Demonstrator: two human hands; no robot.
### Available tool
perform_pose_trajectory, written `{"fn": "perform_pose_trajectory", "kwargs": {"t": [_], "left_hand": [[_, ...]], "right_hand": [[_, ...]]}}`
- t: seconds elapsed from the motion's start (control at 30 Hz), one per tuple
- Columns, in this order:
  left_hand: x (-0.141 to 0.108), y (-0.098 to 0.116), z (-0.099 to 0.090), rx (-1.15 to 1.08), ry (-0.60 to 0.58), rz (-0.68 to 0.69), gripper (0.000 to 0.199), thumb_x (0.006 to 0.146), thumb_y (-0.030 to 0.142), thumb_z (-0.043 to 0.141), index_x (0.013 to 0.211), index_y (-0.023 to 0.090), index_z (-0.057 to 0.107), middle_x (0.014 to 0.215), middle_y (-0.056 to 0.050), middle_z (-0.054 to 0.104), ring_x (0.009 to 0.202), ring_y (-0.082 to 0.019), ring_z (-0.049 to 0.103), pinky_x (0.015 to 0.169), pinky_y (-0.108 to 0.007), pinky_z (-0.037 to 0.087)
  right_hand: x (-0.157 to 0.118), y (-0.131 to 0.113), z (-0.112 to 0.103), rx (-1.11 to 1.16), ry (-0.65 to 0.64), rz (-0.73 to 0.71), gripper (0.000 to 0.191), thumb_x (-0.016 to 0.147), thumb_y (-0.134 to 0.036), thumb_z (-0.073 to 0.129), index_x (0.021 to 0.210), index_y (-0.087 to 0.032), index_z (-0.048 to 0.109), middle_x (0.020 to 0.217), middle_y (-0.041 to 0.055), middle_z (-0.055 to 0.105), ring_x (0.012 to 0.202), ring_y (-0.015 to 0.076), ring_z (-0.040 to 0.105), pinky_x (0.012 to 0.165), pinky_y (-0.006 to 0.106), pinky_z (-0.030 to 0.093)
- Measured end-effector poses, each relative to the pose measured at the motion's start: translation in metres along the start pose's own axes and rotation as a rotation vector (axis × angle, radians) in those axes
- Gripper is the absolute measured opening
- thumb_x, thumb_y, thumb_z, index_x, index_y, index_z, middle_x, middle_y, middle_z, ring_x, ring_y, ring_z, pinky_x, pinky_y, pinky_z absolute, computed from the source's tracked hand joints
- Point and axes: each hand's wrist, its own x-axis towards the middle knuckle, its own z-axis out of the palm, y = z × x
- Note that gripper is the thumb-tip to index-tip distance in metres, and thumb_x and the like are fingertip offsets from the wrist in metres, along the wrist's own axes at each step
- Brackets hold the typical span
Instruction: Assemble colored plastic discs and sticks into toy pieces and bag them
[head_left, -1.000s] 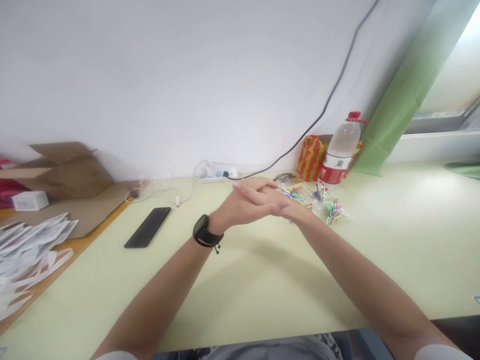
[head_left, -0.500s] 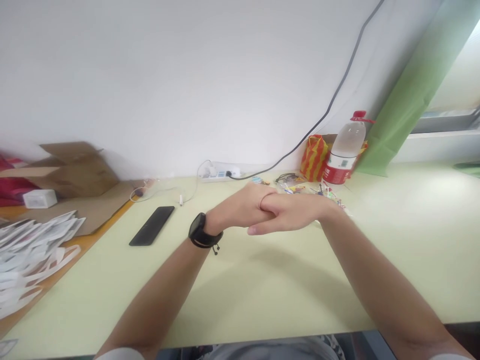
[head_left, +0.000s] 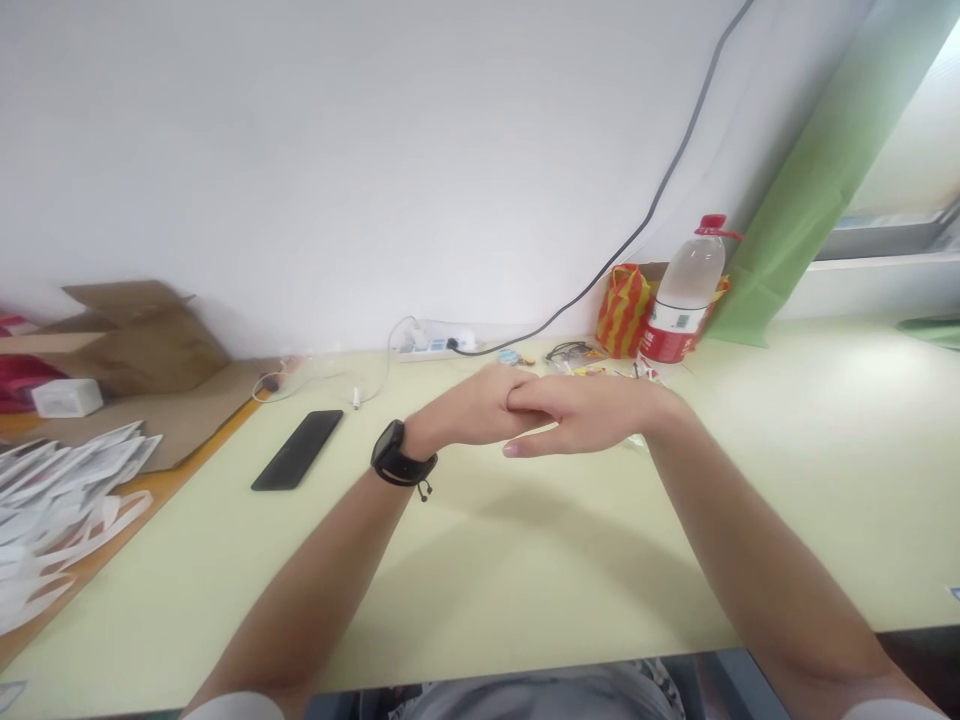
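Note:
My left hand (head_left: 484, 405) and my right hand (head_left: 592, 412) are joined above the middle of the table. The right hand's fingers close round the left hand, and its thumb stretches out below them toward the left. Hidden behind the right hand, the left hand's fingers do not show. A black watch (head_left: 391, 455) and a thin dark cord bracelet (head_left: 424, 491) circle my left wrist. Both forearms reach in from the lower corners, and their shadow falls on the pale yellow-green table (head_left: 540, 590). No object shows in either hand.
A black phone (head_left: 298, 450) lies left of my hands. Behind them are a power strip (head_left: 435, 342), cables and small packets. A red-capped bottle (head_left: 684, 295) stands by a striped bag (head_left: 624, 312). Far left are a cardboard box (head_left: 150, 345) and stacked white packets (head_left: 67, 490).
The clasp stays the same. My joined hands sit very slightly higher in the picture, and the whole view has shifted a little, with the table items appearing further left.

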Motion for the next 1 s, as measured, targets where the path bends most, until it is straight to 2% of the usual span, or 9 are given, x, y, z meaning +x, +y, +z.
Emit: {"fn": "perform_pose_trajectory", "kwargs": {"t": [0.17,0.3,0.37,0.43,0.53,0.67,0.83,0.93,1.0], "left_hand": [[0.003,-0.01,0.001,0.011,-0.019,-0.004,0.014,0.085,0.026,0.058,0.088,0.018,0.069,0.087,-0.001,0.072,0.076,-0.017,0.062,0.062,-0.025,0.044],[0.0,-0.041,0.005,0.119,0.038,-0.083,0.026,0.094,0.037,0.053,0.093,0.018,0.071,0.08,-0.002,0.068,0.07,-0.017,0.057,0.06,-0.027,0.039],[-0.009,-0.061,0.011,0.213,0.086,-0.188,0.034,0.096,0.045,0.052,0.085,0.018,0.069,0.068,-0.001,0.06,0.06,-0.015,0.05,0.056,-0.028,0.033],[-0.021,-0.08,0.021,0.244,0.046,-0.246,0.034,0.095,0.047,0.055,0.08,0.018,0.068,0.066,0.0,0.057,0.059,-0.015,0.049,0.056,-0.028,0.032],[-0.04,-0.101,0.039,0.233,-0.024,-0.291,0.031,0.094,0.045,0.057,0.078,0.02,0.065,0.064,0.001,0.057,0.058,-0.015,0.049,0.057,-0.028,0.032],[-0.051,-0.114,0.06,0.311,0.112,-0.27,0.034,0.097,0.043,0.055,0.07,0.02,0.054,0.066,0.001,0.059,0.061,-0.015,0.05,0.061,-0.029,0.031],[-0.052,-0.12,0.069,0.368,0.178,-0.234,0.032,0.099,0.042,0.053,0.076,0.021,0.058,0.068,0.002,0.06,0.063,-0.016,0.053,0.063,-0.029,0.034],[-0.057,-0.115,0.068,0.321,0.197,-0.174,0.029,0.097,0.049,0.059,0.11,0.024,0.066,0.091,-0.001,0.069,0.082,-0.019,0.063,0.076,-0.031,0.045],[-0.06,-0.109,0.068,0.297,0.2,-0.101,0.055,0.093,0.056,0.065,0.138,0.025,0.057,0.121,-0.008,0.068,0.11,-0.025,0.064,0.097,-0.037,0.047]], "right_hand": [[0.005,0.009,-0.001,0.005,-0.02,-0.017,0.031,0.094,-0.05,0.062,0.096,-0.019,0.065,0.095,0.0037,0.065,0.08,0.0185,0.057,0.065,0.03,0.042],[0.0,0.035,0.0,0.101,0.055,-0.063,0.034,0.098,-0.044,0.055,0.124,-0.025,0.067,0.119,0.0048,0.069,0.103,0.0214,0.063,0.081,0.03,0.049],[-0.008,0.059,0.007,0.123,0.238,0.103,0.041,0.099,-0.049,0.054,0.131,-0.025,0.065,0.127,0.0078,0.069,0.112,0.0239,0.064,0.087,0.031,0.051],[-0.019,0.087,0.018,-0.005,0.387,0.329,0.038,0.1,-0.048,0.052,0.124,-0.024,0.068,0.119,0.0094,0.073,0.107,0.0257,0.067,0.087,0.033,0.051],[-0.035,0.126,0.041,-0.24,0.405,0.656,0.036,0.099,-0.047,0.053,0.12,-0.024,0.07,0.113,0.0104,0.075,0.101,0.0291,0.069,0.084,0.038,0.051],[-0.044,0.153,0.07,-0.339,0.381,0.829,0.04,0.102,-0.049,0.045,0.115,-0.021,0.07,0.116,0.0151,0.073,0.107,0.0346,0.067,0.082,0.043,0.049],[-0.034,0.145,0.094,-0.325,0.35,0.71,0.042,0.105,-0.052,0.041,0.107,-0.021,0.069,0.112,0.0138,0.07,0.105,0.0319,0.068,0.078,0.039,0.047],[-0.025,0.127,0.105,-0.25,0.396,0.594,0.039,0.105,-0.052,0.043,0.109,-0.023,0.068,0.112,0.0105,0.069,0.104,0.0278,0.067,0.079,0.035,0.046],[-0.019,0.114,0.112,-0.195,0.439,0.506,0.036,0.105,-0.05,0.045,0.116,-0.023,0.066,0.113,0.0094,0.068,0.106,0.026,0.066,0.082,0.034,0.047]]}}
